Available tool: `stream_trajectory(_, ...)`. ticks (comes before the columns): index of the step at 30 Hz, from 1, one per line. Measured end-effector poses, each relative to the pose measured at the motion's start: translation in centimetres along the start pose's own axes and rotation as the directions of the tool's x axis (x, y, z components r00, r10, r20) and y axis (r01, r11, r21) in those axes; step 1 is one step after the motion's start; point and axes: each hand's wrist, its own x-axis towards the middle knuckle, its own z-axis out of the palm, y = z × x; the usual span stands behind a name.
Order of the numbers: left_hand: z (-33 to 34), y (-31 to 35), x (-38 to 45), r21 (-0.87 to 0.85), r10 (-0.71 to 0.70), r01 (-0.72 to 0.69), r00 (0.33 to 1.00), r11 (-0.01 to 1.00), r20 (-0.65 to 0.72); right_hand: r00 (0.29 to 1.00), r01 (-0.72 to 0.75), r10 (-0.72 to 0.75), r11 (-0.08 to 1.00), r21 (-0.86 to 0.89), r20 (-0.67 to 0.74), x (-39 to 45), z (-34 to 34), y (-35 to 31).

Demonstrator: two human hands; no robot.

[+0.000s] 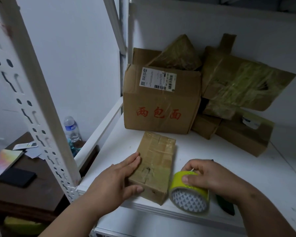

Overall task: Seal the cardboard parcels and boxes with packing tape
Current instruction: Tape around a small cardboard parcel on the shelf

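White shelf board (212, 161) w/ white wall behind; landmark = small parcel (155, 165), lying flat near the shelf's front edge, already wrapped in clear tape. Left hand (116, 178) lies flat on the parcel's left side, fingers straight, thumb against its near end. Just right of the parcel, right hand (210, 177) grips a yellow-green tape roll (189, 194), thumb on the outer band, fingers curled over the top; roll rests on the shelf on its edge. Behind the parcel: big box (161, 101) w/ red characters + shipping label, open at top. Right of that, behind the parcel, a heap of taped parcels (237, 93). Far left of the parcel, below shelf level: water bottle (71, 129), dark table (34, 185).
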Motion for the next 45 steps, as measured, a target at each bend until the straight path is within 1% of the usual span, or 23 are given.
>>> stream_trajectory(3, -0.1, 0.1, -0.1, 0.071, -0.01, 0.009, 1.0, 0.997, 0.021, 0.998, -0.062, 0.061, 0.998, 0.032, 0.027, 0.3, 0.6, 0.5)
stream_trajectory(4, -0.1, 0.2, -0.2, 0.172, 0.01, -0.012, 1.0, 0.985, 0.01, 0.997, -0.069, 0.069, 0.997, 0.021, 0.024, 0.5, 0.7, 0.5)
stream_trajectory(6, -0.2, 0.8, -0.1, 0.453, 0.111, -0.079, 0.993, 0.888, -0.044, 0.997, -0.083, 0.083, 0.997, -0.005, 0.005, 0.7, 0.7, 0.0)
stream_trajectory(8, 0.6, 1.8, -0.2, 0.578, 0.223, -0.161, 0.974, 0.8, -0.037, 0.997, -0.079, 0.079, 0.997, -0.02, -0.005, 0.9, 0.9, -0.1)
stream_trajectory(10, 1.6, 2.1, 0.0, 0.614, 0.301, -0.229, 0.954, 0.756, -0.014, 0.998, -0.065, 0.064, 0.998, -0.028, -0.024, 0.8, 1.2, 0.0)
stream_trajectory(14, 1.5, 2.2, 0.8, 0.669, 0.332, -0.25, 0.943, 0.7, 0.005, 0.996, -0.051, 0.051, 0.999, 0.0, -0.079, 0.5, 1.6, 0.4)
stream_trajectory(18, 2.8, 2.0, 0.5, 0.609, 0.295, -0.232, 0.955, 0.759, -0.004, 0.996, -0.041, 0.04, 0.999, -0.015, -0.074, 0.1, 1.7, 0.4)
stream_trajectory(19, 2.9, 1.8, 0.7, 0.599, 0.292, -0.232, 0.957, 0.767, -0.003, 0.995, -0.031, 0.025, 0.998, -0.055, -0.1, -0.1, 1.7, 0.3)
stream_trajectory(20, 2.8, 1.8, 0.9, 0.597, 0.293, -0.235, 0.956, 0.767, 0.0, 0.987, -0.013, -0.013, 0.987, -0.161, -0.16, -0.2, 1.8, 0.0)
stream_trajectory(21, 2.7, 1.9, 1.2, 0.596, 0.294, -0.234, 0.956, 0.768, -0.004, 0.97, 0.028, -0.107, 0.941, -0.336, -0.219, -0.4, 2.1, -0.5)
stream_trajectory(22, 2.5, 2.2, 1.4, 0.593, 0.282, -0.222, 0.959, 0.774, -0.009, 0.943, 0.072, -0.23, 0.846, -0.528, -0.239, -0.5, 2.5, -1.2)
stream_trajectory(23, 2.5, 2.5, 1.5, 0.587, 0.265, -0.206, 0.964, 0.783, -0.015, 0.931, 0.101, -0.305, 0.743, -0.662, -0.199, -0.5, 3.3, -2.0)
stream_trajectory(26, 3.6, 2.4, 1.1, 0.535, 0.234, -0.169, 0.971, 0.828, -0.056, 0.96, 0.158, -0.279, 0.484, -0.861, 0.019, -0.6, 7.1, -3.4)
stream_trajectory(27, 3.8, 2.1, 0.9, 0.515, 0.232, -0.17, 0.971, 0.84, -0.058, 0.962, 0.149, -0.271, 0.425, -0.893, 0.031, -0.4, 8.2, -3.1)
stream_trajectory(28, 3.8, 1.7, 0.9, 0.511, 0.242, -0.179, 0.969, 0.841, -0.058, 0.961, 0.129, -0.277, 0.415, -0.901, 0.01, -0.3, 8.7, -2.7)
stream_trajectory(30, 3.2, 1.0, 1.3, 0.526, 0.27, -0.208, 0.962, 0.824, -0.043, 0.945, 0.131, -0.325, 0.475, -0.87, -0.036, -0.3, 8.8, -1.6)
stream_trajectory(32, 2.6, 0.9, 1.6, 0.523, 0.264, -0.218, 0.965, 0.824, -0.013, 0.919, 0.141, -0.391, 0.441, -0.886, -0.048, 0.0, 8.3, -0.7)
stream_trajectory(34, 2.6, 0.9, 1.6, 0.48, 0.272, -0.232, 0.962, 0.846, -0.014, 0.886, 0.121, -0.453, 0.432, -0.894, -0.1, -0.4, 7.8, -0.2)
stream_trajectory(39, 2.8, 1.1, 1.2, 0.364, 0.321, -0.271, 0.944, 0.891, -0.083, 0.812, 0.222, -0.567, 0.519, -0.825, -0.138, -1.0, 7.3, 0.7)
stream_trajectory(41, 2.5, 1.0, 1.4, 0.279, 0.302, -0.255, 0.943, 0.926, -0.14, 0.774, 0.241, -0.579, 0.643, -0.727, -0.255, -1.0, 6.3, 0.4)
stream_trajectory(42, 2.3, 1.0, 1.5, 0.2, 0.266, -0.228, 0.944, 0.953, -0.194, 0.779, 0.23, -0.532, 0.734, -0.639, -0.331, -1.1, 5.6, 0.3)
stream_trajectory(43, 2.1, 0.9, 1.5, 0.108, 0.209, -0.187, 0.947, 0.976, -0.244, 0.798, 0.221, -0.462, 0.821, -0.526, -0.386, -1.2, 4.9, 0.2)
stream_trajectory(45, 1.9, 0.9, 1.4, -0.047, 0.088, -0.105, 0.957, 0.993, -0.277, 0.851, 0.249, -0.31, 0.949, -0.193, -0.425, -1.3, 3.9, 0.3)
